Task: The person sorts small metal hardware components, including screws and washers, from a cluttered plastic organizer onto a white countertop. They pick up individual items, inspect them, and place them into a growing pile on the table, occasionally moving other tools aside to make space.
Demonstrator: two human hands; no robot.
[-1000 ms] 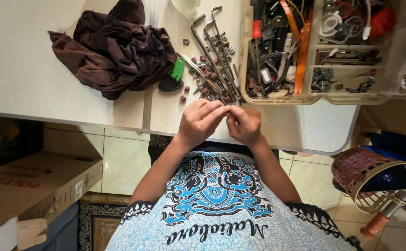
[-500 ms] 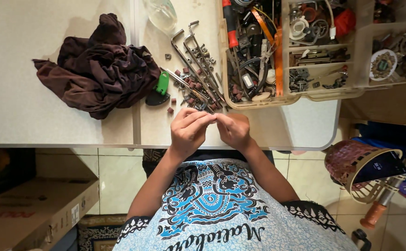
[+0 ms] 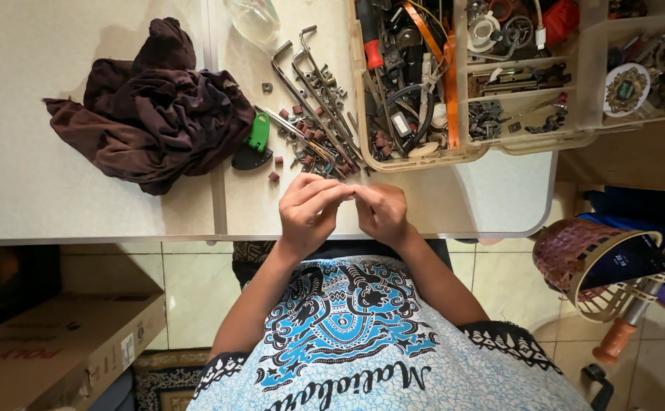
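Both hands, left hand (image 3: pixel 311 211) and right hand (image 3: pixel 382 213), pinch something tiny, hidden by fingers; likely light, easily dropped.

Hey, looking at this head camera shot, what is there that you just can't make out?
- Head view: whatever sits between the left hand and right hand is hidden by the curled fingers.
- The clear bottle is cut off by the top edge.
- The loose bits beside the hex keys are too small to tell apart.
- The parts tray holds a tangle too cluttered to sort.
- The cardboard box runs off the bottom left.
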